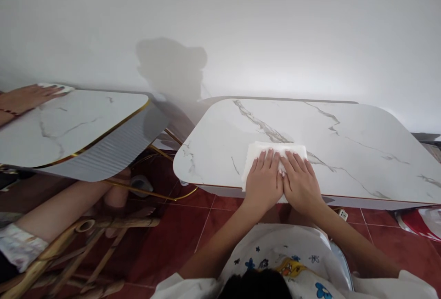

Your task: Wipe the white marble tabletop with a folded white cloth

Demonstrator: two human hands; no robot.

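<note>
A folded white paper towel (pixel 275 150) lies near the front edge of a white marble-patterned table (pixel 344 143). My left hand (pixel 264 180) and my right hand (pixel 300 180) lie side by side on the towel, palms down, fingers stretched flat and pressed on it. The thumbs meet in the middle. Most of the towel is hidden under my hands; its far edge and left side show.
A second marble table (pixel 69 124) with a gold rim stands to the left, where another person's hand (pixel 24 97) rests on a white cloth. That person's leg (pixel 58 211) and a bamboo chair (pixel 69 248) are below it. Red floor tiles (pixel 179 239) lie underneath; a white wall stands behind.
</note>
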